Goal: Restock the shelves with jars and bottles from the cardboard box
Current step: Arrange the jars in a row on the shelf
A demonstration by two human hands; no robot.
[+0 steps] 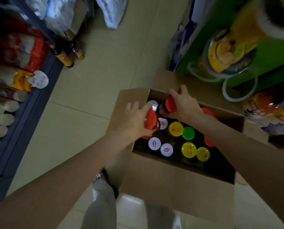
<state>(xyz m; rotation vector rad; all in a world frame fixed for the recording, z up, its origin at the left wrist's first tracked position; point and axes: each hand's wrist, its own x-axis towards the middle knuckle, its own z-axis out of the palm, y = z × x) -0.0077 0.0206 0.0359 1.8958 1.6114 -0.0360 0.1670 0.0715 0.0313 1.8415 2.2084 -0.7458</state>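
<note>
Reaching into the open brown cardboard box (162, 177) — left hand (134, 119) grips one orange-capped dark jar (150, 119); right hand (183, 104) holds another orange-capped jar (169, 104).

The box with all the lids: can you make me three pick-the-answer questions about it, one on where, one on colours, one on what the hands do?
1. Where does the cardboard box stand?
A. on the floor
B. on a shelf
C. on a chair

2. How many green lids show in the box?
A. three
B. one
C. none

3. What is the left hand doing?
A. hanging idle
B. pressing a flap
C. gripping a red-lidded jar

Answers: 1 A, tiles surround the box. 2 B, a single green lid sits among yellow and white ones. 3 C, its fingers curl round the jar, as the right hand grips another red-lidded jar.
</note>
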